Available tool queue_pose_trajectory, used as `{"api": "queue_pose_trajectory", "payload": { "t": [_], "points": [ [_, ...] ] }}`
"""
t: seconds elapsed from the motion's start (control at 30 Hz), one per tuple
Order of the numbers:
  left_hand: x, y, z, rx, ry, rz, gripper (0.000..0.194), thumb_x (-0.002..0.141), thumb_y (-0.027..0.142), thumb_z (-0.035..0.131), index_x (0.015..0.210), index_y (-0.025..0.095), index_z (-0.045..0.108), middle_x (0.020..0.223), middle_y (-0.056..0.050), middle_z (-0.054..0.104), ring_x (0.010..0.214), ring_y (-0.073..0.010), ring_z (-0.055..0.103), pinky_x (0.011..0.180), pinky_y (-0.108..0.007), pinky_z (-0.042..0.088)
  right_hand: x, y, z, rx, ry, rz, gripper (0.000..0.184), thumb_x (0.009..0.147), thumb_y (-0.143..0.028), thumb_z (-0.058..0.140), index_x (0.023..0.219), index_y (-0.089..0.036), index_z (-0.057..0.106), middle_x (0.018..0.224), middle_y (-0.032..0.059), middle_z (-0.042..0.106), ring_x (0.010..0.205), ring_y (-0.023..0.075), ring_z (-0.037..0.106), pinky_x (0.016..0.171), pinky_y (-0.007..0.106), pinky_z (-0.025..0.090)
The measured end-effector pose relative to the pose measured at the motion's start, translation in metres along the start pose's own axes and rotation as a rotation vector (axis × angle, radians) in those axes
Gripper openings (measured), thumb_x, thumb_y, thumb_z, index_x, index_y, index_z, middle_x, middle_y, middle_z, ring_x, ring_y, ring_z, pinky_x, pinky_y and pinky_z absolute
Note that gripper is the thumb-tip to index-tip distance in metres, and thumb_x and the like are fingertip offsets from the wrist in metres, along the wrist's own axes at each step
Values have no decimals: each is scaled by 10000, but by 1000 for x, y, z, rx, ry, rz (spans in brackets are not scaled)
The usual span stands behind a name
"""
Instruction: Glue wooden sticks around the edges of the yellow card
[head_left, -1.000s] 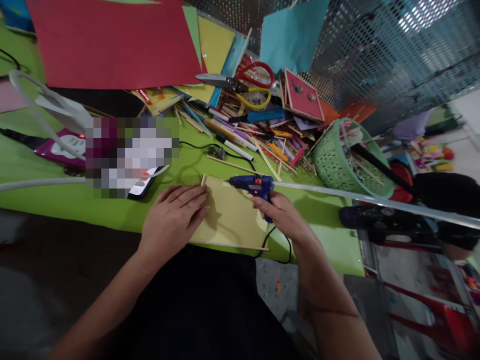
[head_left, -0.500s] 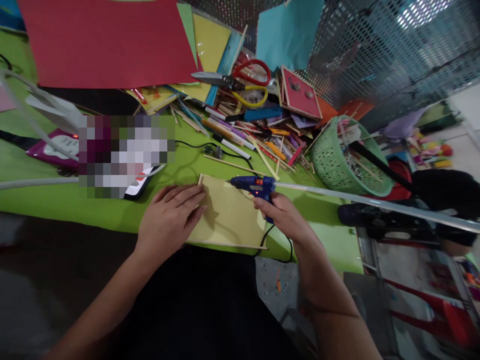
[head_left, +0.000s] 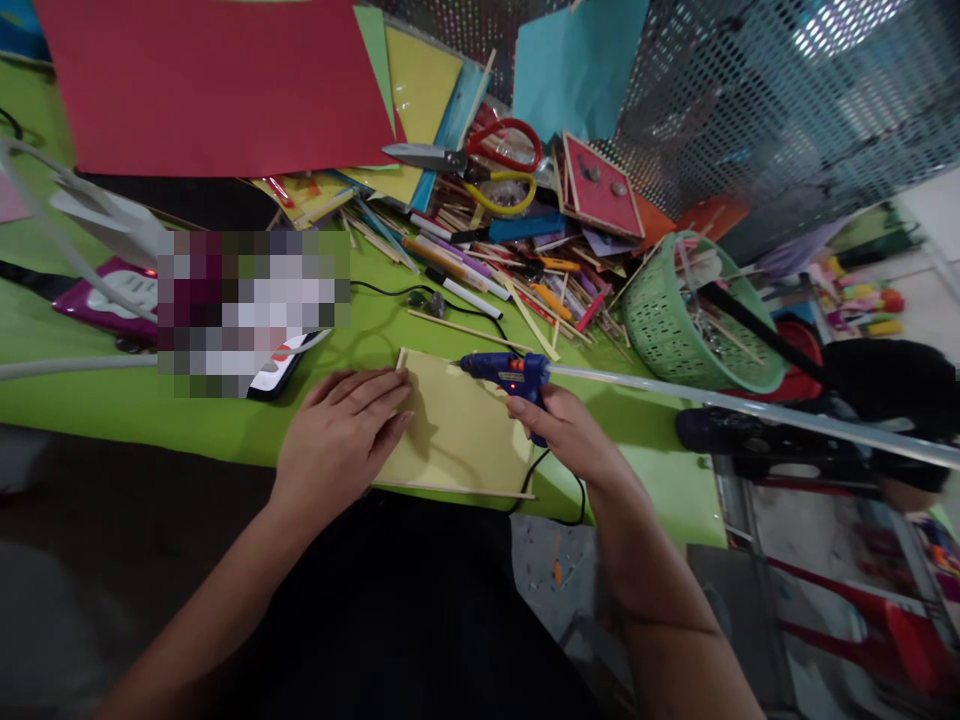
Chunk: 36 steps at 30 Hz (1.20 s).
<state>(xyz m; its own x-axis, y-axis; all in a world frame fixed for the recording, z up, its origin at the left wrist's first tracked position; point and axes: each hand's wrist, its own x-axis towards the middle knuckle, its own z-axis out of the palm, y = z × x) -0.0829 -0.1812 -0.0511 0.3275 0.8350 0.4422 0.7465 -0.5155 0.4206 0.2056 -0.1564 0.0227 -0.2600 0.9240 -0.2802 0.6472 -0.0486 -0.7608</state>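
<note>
A yellow sheet of card (head_left: 469,430) lies on the green table, with thin wooden sticks along its left and bottom edges. My left hand (head_left: 337,425) rests flat over the left edge, its outstretched fingers covering most of the left stick (head_left: 401,358). My right hand (head_left: 574,425) is wrapped round the handle of a blue glue gun (head_left: 504,368) with a small red light lit. The gun's nozzle points left, close over the card's top edge; I cannot tell whether it touches. A long clear glue stick (head_left: 720,402) sticks out of the gun's back end.
Red-and-yellow-handled scissors (head_left: 457,160) lie on piled markers, sticks and coloured paper behind the card. A green basket (head_left: 660,325) of tools stands to the right. A purple power strip (head_left: 112,295) with white cables and a partly blurred phone (head_left: 281,372) lie on the left.
</note>
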Motion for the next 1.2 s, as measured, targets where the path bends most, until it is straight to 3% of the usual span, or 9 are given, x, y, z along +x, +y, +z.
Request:
{"api": "queue_pose_trajectory", "payload": {
  "t": [0.23, 0.4, 0.57, 0.87, 1.0, 1.2],
  "points": [
    [0, 0, -1, -7, 4, -1, 287, 1059, 306, 560, 1258, 220, 749, 1327, -56, 769, 1165, -277, 748, 1050, -498, 517, 4, -2, 2, -6, -5, -23, 458, 991, -628, 594, 1124, -212, 732, 847, 52, 685, 781, 223, 598, 734, 353, 504],
    [0, 0, -1, 9, 10, 19, 273, 1049, 279, 576, 1254, 204, 739, 1333, -61, 766, 1172, -276, 744, 1054, -491, 510, -4, 9, -3, -12, 13, 30, 488, 978, -662, 590, 1104, -212, 729, 935, 64, 714, 808, 225, 609, 733, 353, 504],
    [1, 0, -1, 11, 2, 27, 271, 1054, 282, 564, 1249, 204, 734, 1324, -59, 770, 1177, -282, 741, 1041, -497, 512, -8, 14, -5, 9, 30, 29, 487, 973, -659, 599, 1139, -220, 731, 1075, 71, 739, 924, 246, 647, 833, 374, 518],
    [-1, -1, 0, 25, 14, 26, 272, 1057, 293, 564, 1257, 221, 732, 1331, -51, 767, 1168, -269, 743, 1050, -482, 511, 0, 2, -1, 8, -6, 14, 471, 983, -643, 603, 1112, -209, 734, 936, 60, 722, 834, 227, 625, 765, 350, 517],
    [0, -1, -1, 5, 0, 1, 293, 1048, 302, 573, 1286, 244, 734, 1335, -45, 766, 1177, -271, 740, 1067, -485, 509, -3, 6, -3, 23, -7, 1, 453, 993, -618, 601, 1180, -224, 723, 1072, 74, 745, 942, 249, 654, 840, 378, 537],
    [0, -1, -2, -19, -18, -11, 294, 1047, 305, 567, 1285, 257, 733, 1351, -52, 758, 1196, -278, 734, 1069, -496, 511, -10, 10, -7, -8, 22, 16, 396, 1003, -600, 599, 1080, -240, 746, 971, 58, 750, 998, 279, 679, 909, 410, 546]
  ]
}}
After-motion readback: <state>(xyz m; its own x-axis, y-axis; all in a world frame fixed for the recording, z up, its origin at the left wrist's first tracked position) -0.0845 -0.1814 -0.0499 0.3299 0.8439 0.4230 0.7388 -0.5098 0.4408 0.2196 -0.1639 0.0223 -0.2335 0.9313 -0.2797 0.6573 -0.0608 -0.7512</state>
